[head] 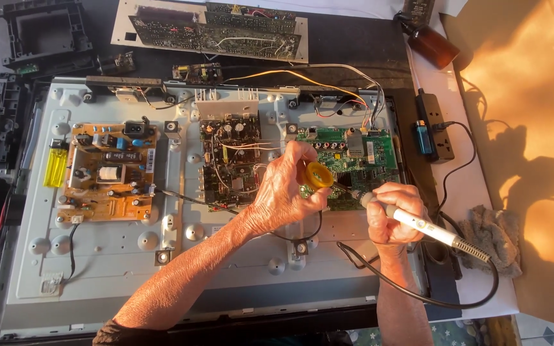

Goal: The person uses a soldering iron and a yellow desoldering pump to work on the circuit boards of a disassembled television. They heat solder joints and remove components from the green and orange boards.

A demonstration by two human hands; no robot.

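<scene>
Two hands: both closed on tools.
Left fingers: pinch one small round yellow solder spool.
Right fingers: wrapped around one white-handled soldering iron, tip over green circuit board.
Boards in grey metal television back panel: three.
Lighters: yellow, blue.

Yellow solder spool, white-handled soldering iron
</scene>
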